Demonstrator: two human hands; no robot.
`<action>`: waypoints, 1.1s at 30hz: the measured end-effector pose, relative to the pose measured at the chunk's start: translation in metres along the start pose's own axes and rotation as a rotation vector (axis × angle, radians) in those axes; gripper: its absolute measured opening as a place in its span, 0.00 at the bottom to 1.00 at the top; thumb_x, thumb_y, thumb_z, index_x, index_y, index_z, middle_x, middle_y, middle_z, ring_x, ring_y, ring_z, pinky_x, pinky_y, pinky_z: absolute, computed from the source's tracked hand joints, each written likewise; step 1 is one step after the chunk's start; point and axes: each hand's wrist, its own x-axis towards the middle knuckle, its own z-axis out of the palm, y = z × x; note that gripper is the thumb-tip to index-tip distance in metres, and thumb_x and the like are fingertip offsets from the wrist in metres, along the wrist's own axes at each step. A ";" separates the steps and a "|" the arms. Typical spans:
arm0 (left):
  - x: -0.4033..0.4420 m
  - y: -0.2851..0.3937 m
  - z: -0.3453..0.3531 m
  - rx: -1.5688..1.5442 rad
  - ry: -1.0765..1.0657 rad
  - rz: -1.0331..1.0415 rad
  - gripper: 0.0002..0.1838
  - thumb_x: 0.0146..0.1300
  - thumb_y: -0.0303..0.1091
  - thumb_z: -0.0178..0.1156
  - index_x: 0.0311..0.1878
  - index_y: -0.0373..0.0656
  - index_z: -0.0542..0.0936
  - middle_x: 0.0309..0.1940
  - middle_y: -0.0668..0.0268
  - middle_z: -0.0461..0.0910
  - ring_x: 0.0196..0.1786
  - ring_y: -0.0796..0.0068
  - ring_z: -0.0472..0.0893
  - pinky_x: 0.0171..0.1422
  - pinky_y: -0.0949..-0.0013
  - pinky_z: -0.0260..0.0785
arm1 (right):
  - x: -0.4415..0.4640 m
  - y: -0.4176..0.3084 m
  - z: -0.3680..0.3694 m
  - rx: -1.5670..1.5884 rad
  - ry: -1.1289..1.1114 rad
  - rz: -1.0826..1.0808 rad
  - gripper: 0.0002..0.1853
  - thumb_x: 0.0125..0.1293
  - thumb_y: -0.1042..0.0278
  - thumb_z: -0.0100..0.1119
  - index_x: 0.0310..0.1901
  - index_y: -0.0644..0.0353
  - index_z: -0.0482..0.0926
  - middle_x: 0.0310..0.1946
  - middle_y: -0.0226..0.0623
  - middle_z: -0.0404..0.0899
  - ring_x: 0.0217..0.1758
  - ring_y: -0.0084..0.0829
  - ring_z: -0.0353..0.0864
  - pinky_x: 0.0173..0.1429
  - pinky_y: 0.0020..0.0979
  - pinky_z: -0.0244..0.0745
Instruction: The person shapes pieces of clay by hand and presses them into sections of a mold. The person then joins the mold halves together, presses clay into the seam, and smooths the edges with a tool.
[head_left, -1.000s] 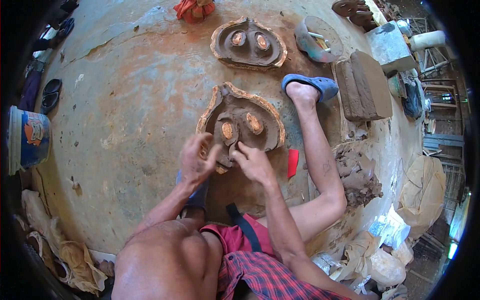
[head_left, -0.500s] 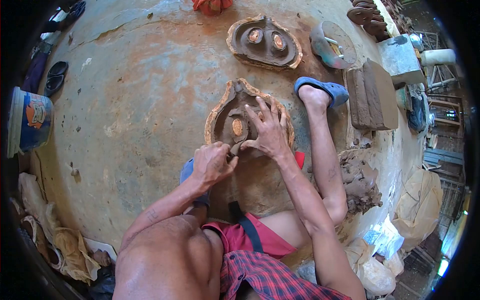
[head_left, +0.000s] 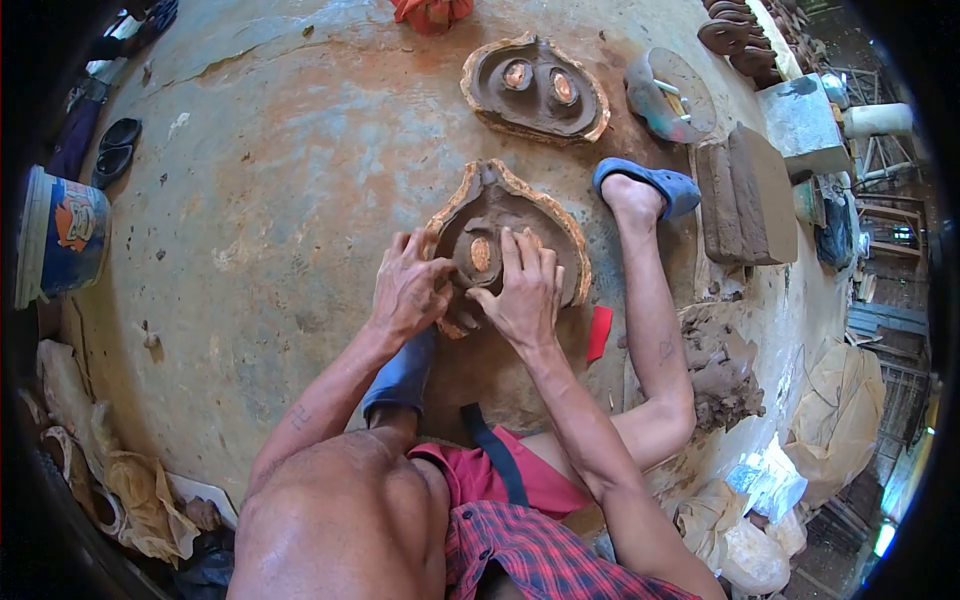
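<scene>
A plaster-like mould (head_left: 572,220) with a rough orange-tan rim lies on the floor before me, lined with dark wet clay (head_left: 455,240). Inside it a clay ring surrounds an oval orange-tan raised part (head_left: 480,254). My left hand (head_left: 408,285) is closed over the mould's left edge, with its thumb side against the clay inside. Across the right half lies my right hand (head_left: 525,295), fingers stretched out and thumb reaching to the clay at the lower middle. It covers most of the second raised part.
Another clay-lined mould (head_left: 535,130) lies farther off, beside a round basin (head_left: 690,95) holding tools. At right are a thick clay slab (head_left: 745,195) and a loose clay heap (head_left: 720,370). A red strip (head_left: 599,333) lies near my right forearm. A bucket (head_left: 65,235) stands left.
My left hand has moved up from the mould's lower edge onto its left side. My right hand has shifted down and left, with its fingers closer together. More of the red strip shows.
</scene>
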 end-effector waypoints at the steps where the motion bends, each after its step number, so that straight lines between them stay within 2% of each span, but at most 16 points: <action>1: 0.001 -0.001 0.001 0.019 0.032 0.024 0.16 0.50 0.30 0.74 0.45 0.47 0.92 0.62 0.55 0.79 0.68 0.51 0.75 0.71 0.54 0.74 | -0.001 0.007 0.013 -0.034 0.126 -0.070 0.54 0.46 0.53 0.87 0.75 0.63 0.71 0.70 0.47 0.75 0.68 0.52 0.73 0.74 0.54 0.69; 2: 0.007 -0.003 0.002 0.038 0.073 0.055 0.16 0.51 0.30 0.74 0.46 0.48 0.93 0.69 0.54 0.77 0.74 0.49 0.72 0.76 0.54 0.72 | 0.000 0.008 0.019 -0.039 0.131 -0.070 0.54 0.46 0.53 0.87 0.75 0.63 0.71 0.70 0.47 0.75 0.68 0.52 0.73 0.74 0.54 0.69; 3: 0.012 -0.008 0.005 0.035 0.076 0.060 0.16 0.51 0.30 0.74 0.46 0.48 0.93 0.69 0.54 0.77 0.74 0.49 0.72 0.76 0.54 0.72 | 0.001 0.009 0.025 -0.036 0.163 -0.062 0.54 0.47 0.53 0.87 0.75 0.64 0.71 0.70 0.49 0.75 0.68 0.53 0.73 0.74 0.52 0.70; 5: 0.015 -0.017 0.007 0.020 0.064 0.110 0.23 0.52 0.28 0.72 0.55 0.50 0.92 0.80 0.51 0.68 0.81 0.45 0.67 0.82 0.54 0.66 | -0.004 0.004 0.031 -0.035 0.193 -0.051 0.54 0.47 0.54 0.87 0.75 0.66 0.71 0.70 0.50 0.74 0.67 0.53 0.74 0.73 0.50 0.71; 6: 0.017 -0.019 0.010 0.019 0.071 0.115 0.23 0.52 0.28 0.72 0.55 0.50 0.92 0.80 0.51 0.68 0.81 0.45 0.67 0.82 0.54 0.66 | -0.006 0.002 0.033 -0.015 0.197 -0.054 0.53 0.48 0.55 0.86 0.75 0.67 0.70 0.69 0.51 0.75 0.67 0.53 0.74 0.73 0.49 0.72; 8: 0.018 -0.017 0.004 -0.398 -0.113 -0.200 0.34 0.53 0.24 0.68 0.67 0.51 0.85 0.83 0.48 0.63 0.82 0.43 0.66 0.84 0.52 0.63 | -0.004 -0.006 0.031 0.009 0.200 -0.060 0.53 0.49 0.56 0.86 0.75 0.68 0.70 0.68 0.52 0.75 0.66 0.53 0.74 0.73 0.48 0.72; 9: 0.017 -0.019 0.004 -0.397 -0.114 -0.204 0.34 0.53 0.24 0.68 0.67 0.51 0.85 0.83 0.48 0.63 0.82 0.43 0.66 0.84 0.52 0.63 | -0.005 -0.009 0.030 0.039 0.192 -0.021 0.53 0.50 0.57 0.85 0.75 0.69 0.69 0.68 0.53 0.75 0.66 0.53 0.74 0.73 0.47 0.72; 11: 0.016 -0.023 0.005 -0.420 -0.008 -0.103 0.39 0.55 0.23 0.63 0.76 0.48 0.76 0.81 0.44 0.65 0.76 0.42 0.74 0.79 0.53 0.70 | -0.008 -0.011 0.032 0.065 0.183 0.024 0.52 0.50 0.59 0.84 0.75 0.69 0.68 0.67 0.54 0.76 0.66 0.53 0.75 0.73 0.47 0.72; 15: 0.018 -0.033 0.011 -0.405 0.012 -0.094 0.40 0.57 0.23 0.59 0.78 0.45 0.73 0.79 0.43 0.68 0.77 0.43 0.73 0.79 0.53 0.70 | -0.006 -0.014 0.058 0.119 0.230 0.131 0.53 0.50 0.58 0.84 0.76 0.71 0.67 0.66 0.55 0.76 0.66 0.54 0.74 0.74 0.48 0.71; 17: 0.020 -0.036 0.011 -0.426 0.027 -0.103 0.40 0.59 0.21 0.55 0.79 0.46 0.72 0.74 0.43 0.75 0.77 0.52 0.75 0.79 0.58 0.70 | -0.007 -0.018 0.061 0.151 0.267 0.176 0.53 0.51 0.58 0.84 0.76 0.71 0.68 0.66 0.55 0.76 0.66 0.54 0.74 0.74 0.48 0.71; 18: 0.019 -0.038 0.011 -0.422 0.027 -0.102 0.40 0.59 0.21 0.55 0.79 0.46 0.72 0.74 0.43 0.75 0.77 0.52 0.75 0.79 0.58 0.70 | -0.009 -0.019 0.062 0.150 0.285 0.180 0.52 0.51 0.57 0.84 0.75 0.72 0.68 0.66 0.55 0.76 0.66 0.54 0.74 0.74 0.48 0.70; 20: 0.019 -0.033 0.008 -0.527 -0.058 -0.277 0.39 0.61 0.21 0.53 0.80 0.44 0.71 0.67 0.46 0.83 0.69 0.60 0.83 0.71 0.61 0.76 | -0.008 -0.024 0.058 0.148 0.299 0.187 0.52 0.51 0.57 0.84 0.75 0.72 0.69 0.66 0.55 0.76 0.67 0.54 0.74 0.74 0.48 0.70; 21: 0.015 -0.032 0.008 -0.532 -0.065 -0.280 0.39 0.61 0.21 0.53 0.80 0.44 0.71 0.67 0.46 0.83 0.69 0.60 0.83 0.71 0.61 0.76 | -0.006 -0.023 0.056 0.128 0.287 0.194 0.51 0.51 0.56 0.84 0.74 0.72 0.70 0.66 0.54 0.76 0.67 0.53 0.73 0.74 0.48 0.70; 23: 0.011 -0.030 0.008 -0.703 -0.108 -0.378 0.36 0.62 0.23 0.53 0.78 0.43 0.73 0.71 0.44 0.78 0.72 0.43 0.79 0.76 0.56 0.72 | -0.005 -0.020 0.056 0.101 0.283 0.201 0.50 0.52 0.56 0.84 0.73 0.71 0.72 0.66 0.53 0.76 0.68 0.53 0.73 0.74 0.49 0.70; 29: 0.000 -0.035 0.023 -0.595 -0.007 -0.321 0.35 0.63 0.24 0.55 0.77 0.44 0.74 0.69 0.45 0.80 0.66 0.50 0.85 0.71 0.57 0.77 | -0.002 -0.028 0.067 0.158 0.405 0.259 0.48 0.49 0.55 0.86 0.70 0.69 0.76 0.63 0.49 0.78 0.67 0.52 0.75 0.73 0.48 0.71; 33: 0.002 -0.033 0.020 -0.688 -0.048 -0.381 0.35 0.63 0.25 0.55 0.77 0.44 0.74 0.70 0.47 0.79 0.67 0.52 0.85 0.70 0.58 0.78 | 0.001 -0.021 0.060 0.154 0.300 0.271 0.46 0.49 0.53 0.86 0.68 0.65 0.77 0.62 0.45 0.77 0.68 0.51 0.74 0.72 0.50 0.72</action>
